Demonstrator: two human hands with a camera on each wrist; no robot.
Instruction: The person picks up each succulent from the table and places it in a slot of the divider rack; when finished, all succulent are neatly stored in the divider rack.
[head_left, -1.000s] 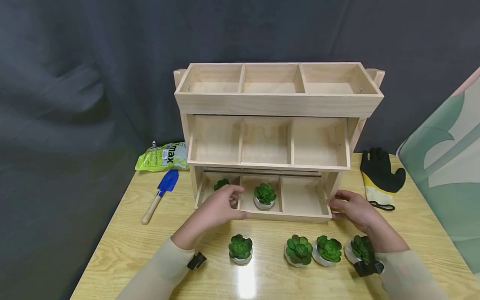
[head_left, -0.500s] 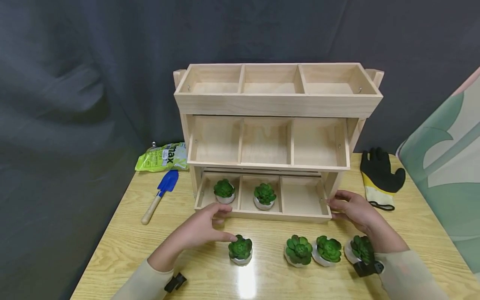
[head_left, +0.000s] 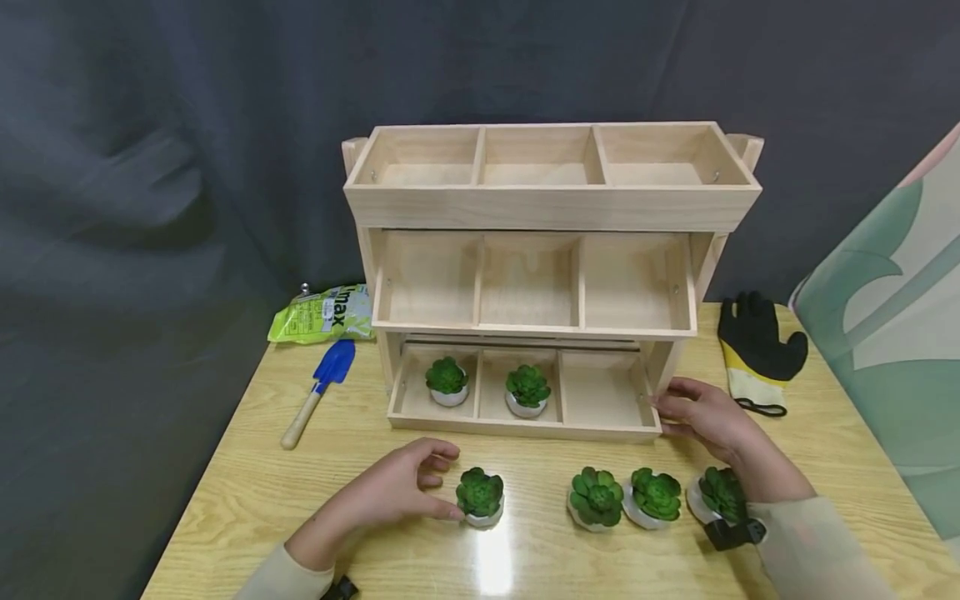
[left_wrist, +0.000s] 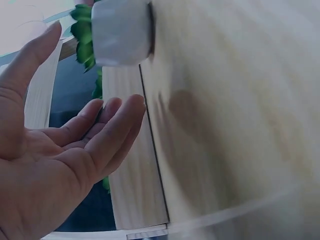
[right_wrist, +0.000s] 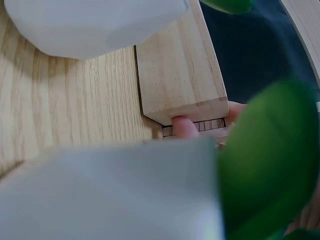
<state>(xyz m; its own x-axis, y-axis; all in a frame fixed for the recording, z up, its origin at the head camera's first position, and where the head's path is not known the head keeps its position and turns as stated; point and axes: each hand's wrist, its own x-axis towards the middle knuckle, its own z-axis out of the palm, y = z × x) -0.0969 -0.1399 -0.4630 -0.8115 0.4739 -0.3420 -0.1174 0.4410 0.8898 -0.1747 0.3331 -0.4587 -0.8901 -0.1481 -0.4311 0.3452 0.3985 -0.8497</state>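
Observation:
My left hand, fingers spread and loosely bent, is just left of a potted succulent on the table. Its thumb tip is close to the white pot; in the left wrist view the pot stands apart from the fingers. At the lower right end of a three-tier wooden plant stand, my right hand grips the bottom box's corner. The right wrist view shows a fingertip against that box end, the rest hidden behind a blurred pot and leaf. Two succulents sit in the bottom tier's left and middle compartments.
Three more potted succulents stand in a row at front right, one partly behind the right wrist. A blue trowel and a green bag lie left of the stand. A black-and-yellow glove lies to its right.
My left hand has drawn back from the bottom tier's left compartment, uncovering the succulent there, and come down beside the succulent on the table. The right hand keeps its place.

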